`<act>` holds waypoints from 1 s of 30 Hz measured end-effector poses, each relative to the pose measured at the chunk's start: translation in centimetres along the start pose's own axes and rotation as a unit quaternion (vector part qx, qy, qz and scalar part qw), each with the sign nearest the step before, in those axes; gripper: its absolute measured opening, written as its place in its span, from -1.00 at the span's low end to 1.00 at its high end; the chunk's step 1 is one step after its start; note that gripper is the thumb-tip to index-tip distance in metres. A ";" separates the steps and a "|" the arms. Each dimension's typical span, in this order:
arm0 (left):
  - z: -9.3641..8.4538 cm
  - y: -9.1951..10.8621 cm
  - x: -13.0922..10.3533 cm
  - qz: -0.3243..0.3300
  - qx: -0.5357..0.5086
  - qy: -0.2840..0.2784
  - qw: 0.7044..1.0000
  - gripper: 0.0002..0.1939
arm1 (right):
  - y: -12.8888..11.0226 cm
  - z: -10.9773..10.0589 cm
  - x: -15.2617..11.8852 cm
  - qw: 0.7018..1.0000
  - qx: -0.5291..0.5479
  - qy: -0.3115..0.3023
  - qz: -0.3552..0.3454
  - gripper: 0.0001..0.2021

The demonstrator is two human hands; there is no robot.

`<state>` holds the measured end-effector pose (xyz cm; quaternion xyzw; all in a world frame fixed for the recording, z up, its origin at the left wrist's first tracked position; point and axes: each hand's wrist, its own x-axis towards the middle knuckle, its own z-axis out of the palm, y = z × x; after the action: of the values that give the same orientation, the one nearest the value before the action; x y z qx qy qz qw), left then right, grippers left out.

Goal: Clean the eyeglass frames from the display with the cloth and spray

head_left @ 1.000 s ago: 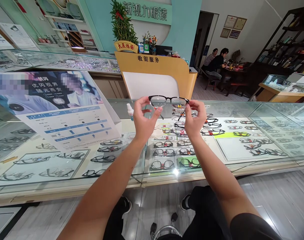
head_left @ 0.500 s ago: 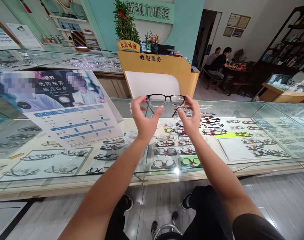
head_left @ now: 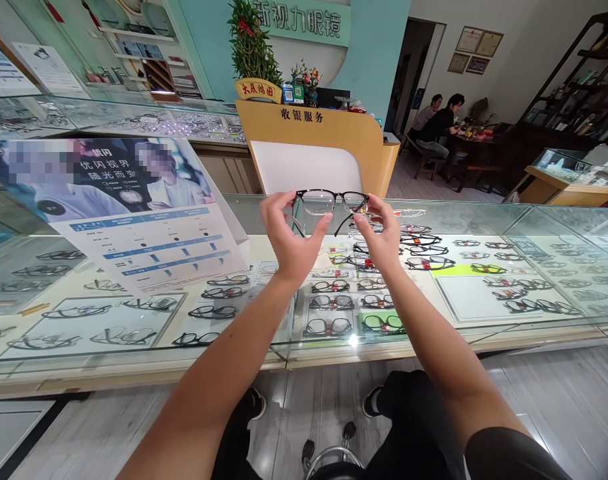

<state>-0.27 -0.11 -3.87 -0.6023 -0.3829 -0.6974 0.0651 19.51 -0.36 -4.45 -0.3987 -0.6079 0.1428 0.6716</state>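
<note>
On my feed I have both hands raised at centre, sharing one pair of glasses (head_left: 339, 195). The left hand (head_left: 290, 243) grips the frame's left end, fingers curled behind it and thumb raised below the lens; the right hand (head_left: 383, 241) has the other end pinched the same way, so each is closed in to the thickness of the frame. The glasses sit level, their dark upper rim spanning the gap between the hands, and the two temples slant down beneath the lenses. I see them held up above the glass tabletop (head_left: 467, 219), in line with the white panel (head_left: 304, 167) of the wooden cash desk (head_left: 379, 157) behind. Through the glass below the wrists I can make out rows of spectacles, one dark pair (head_left: 384, 324) lying on a green card (head_left: 367, 332), and on my right a yellow-green strip (head_left: 451, 271) under more frames. To the left of the left hand, a printed stand-up card (head_left: 149, 248) leans back on the tabletop. A leafy plant (head_left: 254, 50) tops the cash desk, and far off to the right I see two people (head_left: 437, 127) seated near a dark table (head_left: 477, 145). At the bottom I get the wearer's dark trousers (head_left: 414, 413) and a shiny metal ring (head_left: 334, 455) between the legs.
</note>
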 end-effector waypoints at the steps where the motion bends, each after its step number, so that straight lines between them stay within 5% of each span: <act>1: 0.0 0.0 0.0 -0.002 -0.001 0.000 1.000 -0.31 | 0.0 0.0 0.0 1.000 0.000 0.000 0.003 -0.44; 16: 0.0 0.0 0.1 -0.006 0.019 0.000 1.000 -0.31 | 0.2 0.0 -0.1 0.999 -0.044 0.001 0.000 -0.44; 30: 0.6 -1.1 -0.1 -0.136 -0.040 -0.094 0.985 -0.34 | 0.0 -0.5 0.3 0.992 -0.087 0.065 -0.065 -0.41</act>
<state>-0.41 0.98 -4.45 -0.6097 -0.4373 -0.6548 -0.0908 19.99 -0.37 -4.20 -0.4236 -0.5974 0.0189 0.6807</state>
